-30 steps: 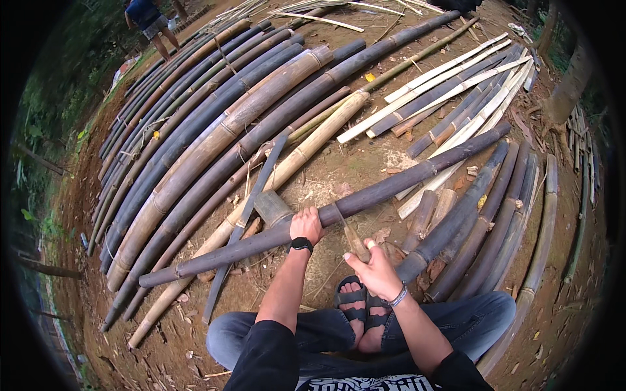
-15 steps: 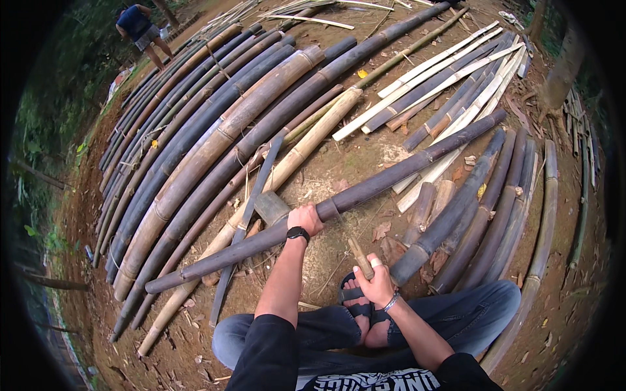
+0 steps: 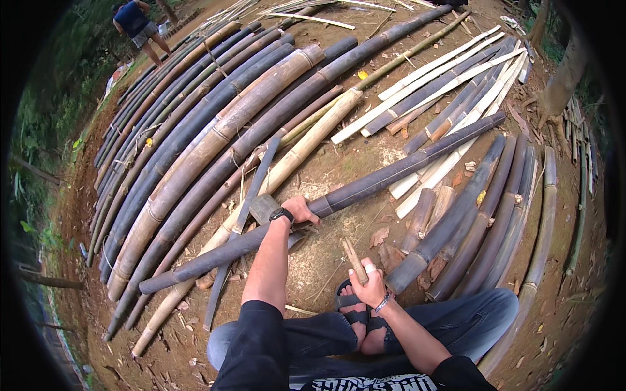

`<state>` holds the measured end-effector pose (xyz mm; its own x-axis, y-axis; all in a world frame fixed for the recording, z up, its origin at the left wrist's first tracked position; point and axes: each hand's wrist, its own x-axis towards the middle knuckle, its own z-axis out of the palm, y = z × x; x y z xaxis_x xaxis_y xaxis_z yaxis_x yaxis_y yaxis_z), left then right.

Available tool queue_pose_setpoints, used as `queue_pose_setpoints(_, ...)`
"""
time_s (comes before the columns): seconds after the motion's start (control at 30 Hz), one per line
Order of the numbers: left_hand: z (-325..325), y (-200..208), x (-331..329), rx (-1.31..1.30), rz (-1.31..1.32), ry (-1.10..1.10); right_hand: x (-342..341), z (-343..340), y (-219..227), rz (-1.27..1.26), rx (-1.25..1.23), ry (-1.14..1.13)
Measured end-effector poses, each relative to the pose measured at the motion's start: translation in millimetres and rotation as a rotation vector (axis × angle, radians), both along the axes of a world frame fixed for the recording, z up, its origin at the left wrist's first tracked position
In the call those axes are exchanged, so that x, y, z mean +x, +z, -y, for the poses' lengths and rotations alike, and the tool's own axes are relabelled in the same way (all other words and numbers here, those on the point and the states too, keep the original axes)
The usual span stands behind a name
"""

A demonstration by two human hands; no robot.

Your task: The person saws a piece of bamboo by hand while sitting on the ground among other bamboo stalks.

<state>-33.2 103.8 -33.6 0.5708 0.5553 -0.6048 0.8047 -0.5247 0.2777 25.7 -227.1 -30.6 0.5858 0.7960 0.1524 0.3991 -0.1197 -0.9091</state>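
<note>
A long dark bamboo pole (image 3: pixel 385 177) lies slantwise across the ground before me, over paler poles at its left end. My left hand (image 3: pixel 300 210) is closed on it near its middle, thumb toward me. Low over my sandalled feet, my right hand (image 3: pixel 370 285) grips a short light-brown wooden stick (image 3: pixel 353 259) whose upper end looks split. Whether it belongs to a larger tool cannot be seen. A blocky grey-brown stub (image 3: pixel 263 208) sits just beyond my left wrist. A flat dark strip (image 3: pixel 258 182) passes beneath the pole.
Many whole bamboo poles (image 3: pixel 215 133) lie side by side at the left. Pale split strips (image 3: pixel 450 72) are spread at the far right, near a tree trunk (image 3: pixel 562 85). Thick dark poles (image 3: pixel 450 225) lie beside my right knee. A person (image 3: pixel 134 23) stands at the far left.
My left wrist has shifted left and away from me, the hand still on the pole. A pale line now shows along the pole. My right hand has moved slightly left and nearer.
</note>
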Motion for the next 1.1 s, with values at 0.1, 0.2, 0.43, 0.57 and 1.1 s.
queue_pose_setpoints(0.1, 10.0, -0.8, -2.5, 0.231, 0.238, -0.06, 8.4, 1.0, 7.1, -0.143, -0.013, -0.006)
queue_pose_setpoints(0.2, 40.7, -9.3, -13.2, 0.516, 0.383, -0.16, 12.4, -10.6, 20.7, -0.151, -0.012, -0.028)
queue_pose_setpoints(0.43, 38.7, -20.4, -6.8, 0.573, 0.201, -0.062, 11.6, -27.6, 70.5, 0.012, 0.125, 0.006)
queue_pose_setpoints(0.57, 22.8, -2.2, 13.1, 0.418, 0.172, -0.109, 36.5, 8.0, 121.8, 0.028, 0.14, -0.028)
queue_pose_setpoints(1.1, -27.2, -13.5, 25.9, 0.285, 0.19, -0.077, 95.9, 130.7, 87.0, -0.087, -0.018, -0.332)
